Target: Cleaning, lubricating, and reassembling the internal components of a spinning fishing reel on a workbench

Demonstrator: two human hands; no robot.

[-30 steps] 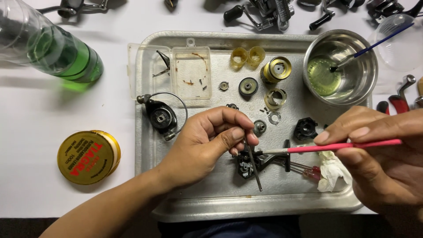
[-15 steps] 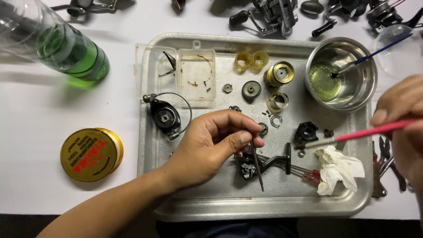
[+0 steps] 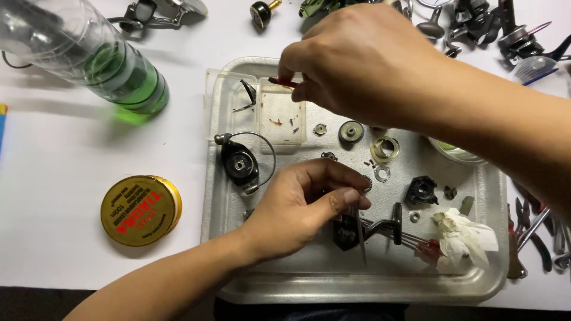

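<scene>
My left hand [image 3: 303, 202] rests in the middle of the metal tray [image 3: 357, 294]. Its thumb and fingers pinch a black reel body [image 3: 348, 229], and a thin metal pin [image 3: 361, 241] hangs below the fingertips. My right hand [image 3: 363, 65] reaches across the tray's far side with its fingers closed on a thin red-handled tool [image 3: 281, 81]. Only the tool's end shows, just above a clear plastic box [image 3: 279, 119] of tiny parts. The rest of the tool is hidden by the hand.
The tray also holds a black rotor with a wire bail [image 3: 238, 161], gears and washers [image 3: 351, 131], and crumpled tissue [image 3: 464, 238]. A metal bowl [image 3: 458, 153] lies mostly under my right forearm. A yellow tin [image 3: 141, 209] and a green-liquid bottle [image 3: 101, 59] lie left; hand tools [image 3: 535, 232] lie right.
My right hand has swung from the tray's right side to its far left, over the clear box, carrying the red-handled tool. My left hand has kept its grip on the reel body.
</scene>
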